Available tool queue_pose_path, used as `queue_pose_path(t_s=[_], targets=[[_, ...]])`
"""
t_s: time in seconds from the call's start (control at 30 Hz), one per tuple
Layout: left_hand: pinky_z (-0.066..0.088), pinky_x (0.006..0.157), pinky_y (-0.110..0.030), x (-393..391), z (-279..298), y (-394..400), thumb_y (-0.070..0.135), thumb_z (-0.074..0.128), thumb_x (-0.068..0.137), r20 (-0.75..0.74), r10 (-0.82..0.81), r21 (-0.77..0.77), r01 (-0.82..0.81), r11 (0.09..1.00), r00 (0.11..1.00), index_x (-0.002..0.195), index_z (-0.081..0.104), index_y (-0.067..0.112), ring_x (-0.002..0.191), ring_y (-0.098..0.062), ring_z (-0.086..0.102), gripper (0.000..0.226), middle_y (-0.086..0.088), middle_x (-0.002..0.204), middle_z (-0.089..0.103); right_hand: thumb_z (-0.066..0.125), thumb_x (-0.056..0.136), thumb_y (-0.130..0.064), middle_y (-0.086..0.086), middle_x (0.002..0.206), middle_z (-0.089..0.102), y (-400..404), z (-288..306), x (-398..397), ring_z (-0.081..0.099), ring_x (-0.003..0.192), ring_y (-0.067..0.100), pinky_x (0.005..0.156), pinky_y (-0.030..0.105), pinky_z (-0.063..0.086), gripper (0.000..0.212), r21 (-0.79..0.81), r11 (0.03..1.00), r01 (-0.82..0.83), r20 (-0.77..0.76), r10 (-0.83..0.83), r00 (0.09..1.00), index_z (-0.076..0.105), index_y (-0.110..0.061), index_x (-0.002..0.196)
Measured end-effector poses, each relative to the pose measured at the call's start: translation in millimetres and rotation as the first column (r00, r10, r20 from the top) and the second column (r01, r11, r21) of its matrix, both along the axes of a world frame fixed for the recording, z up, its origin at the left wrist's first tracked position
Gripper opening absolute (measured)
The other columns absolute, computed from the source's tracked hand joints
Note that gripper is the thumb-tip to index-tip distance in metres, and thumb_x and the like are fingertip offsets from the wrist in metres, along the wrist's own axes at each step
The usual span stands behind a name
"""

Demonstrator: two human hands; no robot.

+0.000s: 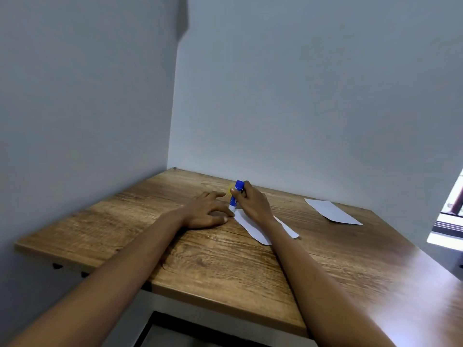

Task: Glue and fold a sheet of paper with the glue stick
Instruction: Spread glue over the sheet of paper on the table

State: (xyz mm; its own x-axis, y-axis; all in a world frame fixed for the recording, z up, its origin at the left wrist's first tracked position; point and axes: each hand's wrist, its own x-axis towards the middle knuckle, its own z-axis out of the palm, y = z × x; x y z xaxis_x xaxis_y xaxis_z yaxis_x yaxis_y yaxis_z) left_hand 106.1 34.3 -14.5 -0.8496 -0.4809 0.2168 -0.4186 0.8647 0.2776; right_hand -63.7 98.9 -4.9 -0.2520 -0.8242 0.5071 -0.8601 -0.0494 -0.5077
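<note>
Under your forearms runs a wooden table point(215, 266) with a strong brown grain and a rounded front edge, set into a corner of plain pale walls. Your left hand point(208, 212) lies flat on the wood, fingers spread and relaxed, their tips at the left end of the sheet of paper point(253, 227), a long, narrow white strip lying flat and slanting away under your right wrist. Just right of those fingertips the glue stick point(235, 196) stands nearly upright, a blue and white tube with its lower end down on the paper. Your right hand point(253, 202) grips it near the top, fingers curled round the barrel. Something small and yellow point(229, 190) shows just behind the stick; what it is, you cannot tell. Well apart to the right of your right hand lies a second white sheet point(332, 211), flat, with angled corners
</note>
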Motion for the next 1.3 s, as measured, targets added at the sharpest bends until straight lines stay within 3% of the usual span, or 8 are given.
queue_pose_path(t_s=[0.33, 0.67, 0.8, 0.9, 1.03, 1.1, 1.17, 1.3], targets=[[0.016, 0.115, -0.045, -0.3, 1.5, 2.3, 0.052, 0.046, 0.091, 0.012, -0.004, 0.005, 0.004, 1.000, 1.000, 0.125, 0.052, 0.045, 0.143, -0.019, 0.014, 0.035, 0.003, 0.156, 0.018, 0.042, 0.095, -0.046, 0.004, 0.088, 0.057, -0.2, -3.7, -33.6, 0.056, 0.087, 0.026, 0.091, 0.044, 0.039, 0.029, 0.025, 0.981, 0.191, -0.013, -0.190, 0.982, 0.043, -0.018, 0.091], [0.015, 0.117, -0.041, -0.8, 0.4, 2.3, 0.048, 0.051, 0.090, -0.018, 0.001, 0.017, -0.001, 1.000, 1.000, 0.120, 0.056, 0.045, 0.142, -0.022, 0.019, 0.031, 0.000, 0.154, 0.023, 0.040, 0.096, -0.044, 0.004, 0.089, 0.055, 5.9, -6.6, -69.5, 0.052, 0.082, 0.025, 0.087, 0.041, 0.040, 0.034, 0.014, 0.907, 0.420, 0.186, -0.416, 0.890, 0.047, -0.011, 0.106], [0.017, 0.114, -0.041, 4.6, 3.2, 2.5, 0.042, 0.061, 0.086, -0.193, 0.020, 0.203, 0.020, 0.979, 0.981, 0.105, 0.064, 0.045, 0.142, -0.019, 0.016, 0.020, 0.001, 0.152, 0.025, 0.042, 0.096, -0.042, 0.003, 0.083, 0.055, 12.0, -4.2, -72.7, 0.053, 0.078, 0.023, 0.068, 0.033, 0.039, 0.033, -0.091, 0.915, 0.392, 0.408, -0.325, 0.853, 0.047, -0.011, 0.105], [0.021, 0.111, -0.039, 6.6, 5.5, 2.6, 0.038, 0.062, 0.086, -0.355, 0.098, 0.321, 0.023, 0.947, 0.930, 0.095, 0.062, 0.043, 0.139, -0.017, 0.021, 0.010, 0.002, 0.145, 0.031, 0.045, 0.095, -0.042, -0.005, 0.074, 0.051, 17.0, -5.5, -71.3, 0.050, 0.072, 0.016, 0.059, 0.028, 0.033, 0.025, -0.125, 0.925, 0.358, 0.450, -0.269, 0.852, 0.046, -0.016, 0.096], [0.025, 0.109, -0.044, 2.7, 7.6, 1.1, 0.042, 0.059, 0.084, -0.511, 0.141, 0.127, -0.087, 0.988, 0.848, 0.092, 0.064, 0.033, 0.131, -0.017, 0.036, 0.013, 0.001, 0.136, 0.043, 0.047, 0.095, -0.041, -0.009, 0.072, 0.052, 13.4, -6.4, -61.1, 0.050, 0.066, 0.007, 0.056, 0.023, 0.035, 0.023, -0.128, 0.952, 0.277, 0.397, -0.206, 0.894, 0.046, -0.018, 0.094], [0.021, 0.109, -0.045, -6.9, 12.5, 0.7, 0.040, 0.059, 0.084, -0.451, 0.092, -0.041, -0.123, 0.992, 0.888, 0.101, 0.066, 0.031, 0.132, -0.019, 0.037, 0.020, 0.000, 0.140, 0.043, 0.047, 0.095, -0.042, -0.010, 0.070, 0.050, 10.9, -6.9, -57.6, 0.048, 0.063, 0.004, 0.055, 0.023, 0.035, 0.024, -0.104, 0.962, 0.252, 0.318, -0.207, 0.925, 0.046, -0.018, 0.092], [0.012, 0.114, -0.048, -24.5, 16.0, 1.4, 0.041, 0.058, 0.087, -0.260, 0.055, -0.131, -0.091, 0.987, 0.964, 0.118, 0.061, 0.035, 0.140, -0.022, 0.024, 0.031, -0.001, 0.151, 0.031, 0.047, 0.094, -0.043, -0.011, 0.069, 0.049, 9.5, -7.2, -57.8, 0.047, 0.062, 0.006, 0.053, 0.023, 0.033, 0.024, -0.090, 0.962, 0.256, 0.236, -0.229, 0.945, 0.045, -0.019, 0.093], [-0.010, 0.113, -0.053, -59.7, 12.9, 3.6, 0.054, 0.050, 0.087, 0.079, 0.040, -0.095, -0.032, 0.995, 0.996, 0.136, 0.042, 0.042, 0.146, -0.020, -0.009, 0.051, 0.002, 0.160, 0.000, 0.051, 0.092, -0.044, -0.004, 0.075, 0.055, 7.9, -6.6, -62.6, 0.053, 0.069, 0.015, 0.056, 0.027, 0.036, 0.024, -0.123, 0.948, 0.294, 0.179, -0.270, 0.946, 0.049, -0.021, 0.089]])
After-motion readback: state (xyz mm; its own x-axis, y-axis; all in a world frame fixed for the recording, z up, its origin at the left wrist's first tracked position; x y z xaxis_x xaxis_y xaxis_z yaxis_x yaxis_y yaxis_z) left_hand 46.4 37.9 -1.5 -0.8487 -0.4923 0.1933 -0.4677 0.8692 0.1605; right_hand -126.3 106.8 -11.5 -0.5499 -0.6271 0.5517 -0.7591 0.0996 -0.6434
